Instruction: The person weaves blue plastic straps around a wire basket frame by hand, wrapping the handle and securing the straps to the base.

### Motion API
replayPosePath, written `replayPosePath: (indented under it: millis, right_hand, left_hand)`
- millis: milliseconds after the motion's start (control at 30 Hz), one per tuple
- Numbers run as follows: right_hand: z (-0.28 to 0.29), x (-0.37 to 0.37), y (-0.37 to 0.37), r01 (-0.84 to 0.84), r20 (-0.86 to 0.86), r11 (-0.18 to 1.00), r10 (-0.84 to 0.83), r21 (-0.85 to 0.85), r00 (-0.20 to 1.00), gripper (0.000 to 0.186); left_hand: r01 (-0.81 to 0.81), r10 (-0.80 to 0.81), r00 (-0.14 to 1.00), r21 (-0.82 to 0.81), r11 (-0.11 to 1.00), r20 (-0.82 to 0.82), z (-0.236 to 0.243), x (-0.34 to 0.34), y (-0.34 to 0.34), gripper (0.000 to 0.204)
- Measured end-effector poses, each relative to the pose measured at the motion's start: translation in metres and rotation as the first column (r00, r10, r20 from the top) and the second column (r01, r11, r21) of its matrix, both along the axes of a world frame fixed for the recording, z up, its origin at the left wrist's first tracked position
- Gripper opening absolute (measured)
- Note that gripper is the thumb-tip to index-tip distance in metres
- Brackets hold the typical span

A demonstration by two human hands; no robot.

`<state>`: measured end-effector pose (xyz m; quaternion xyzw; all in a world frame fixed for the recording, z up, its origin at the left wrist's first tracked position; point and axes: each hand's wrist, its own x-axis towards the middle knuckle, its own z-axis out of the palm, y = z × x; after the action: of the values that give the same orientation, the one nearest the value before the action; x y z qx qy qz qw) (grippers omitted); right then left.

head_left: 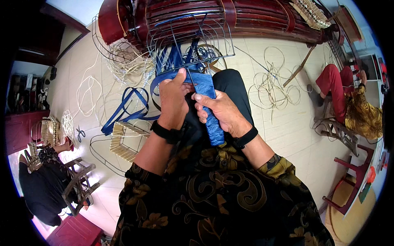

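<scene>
A dark wire frame (225, 54), shaped like a basket, stands in front of me. Blue flat strips (174, 57) are threaded through its left side. From its near edge a blue strip-wrapped panel (214, 127) runs down toward my lap. My right hand (221, 111) is closed around this panel, thumb on top. My left hand (174, 98) pinches a blue strip against the frame's wire just left of the panel, thumb pointing up. Some of its fingertips are hidden behind the strip. Both wrists wear black bands.
A dark red wooden bench (262, 18) spans the far side. Loose blue strips (125, 108) and a partly wrapped cream frame (119, 141) lie on my left. Pale cord coils (273, 88) lie on the right floor. Other people sit at left (45, 176) and right (361, 110).
</scene>
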<state>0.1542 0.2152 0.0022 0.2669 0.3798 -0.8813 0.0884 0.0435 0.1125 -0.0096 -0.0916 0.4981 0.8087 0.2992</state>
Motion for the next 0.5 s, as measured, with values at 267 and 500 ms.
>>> replayPosePath:
  millis: [267,500]
  right_hand:
    - [0.005,-0.011,0.006,-0.059,0.007,0.998,0.059,-0.008,0.998,0.044]
    - [0.002,-0.041,0.028,-0.010,-0.039,0.897,0.031,0.442,0.999,0.030]
  left_hand:
    - [-0.102,0.098,0.994,-0.129,0.986,-0.043,0.004,-0.001,-0.004,0.033]
    - [-0.101,0.088,0.991,-0.131,0.986,-0.098,-0.005,-0.008,-0.010,0.037]
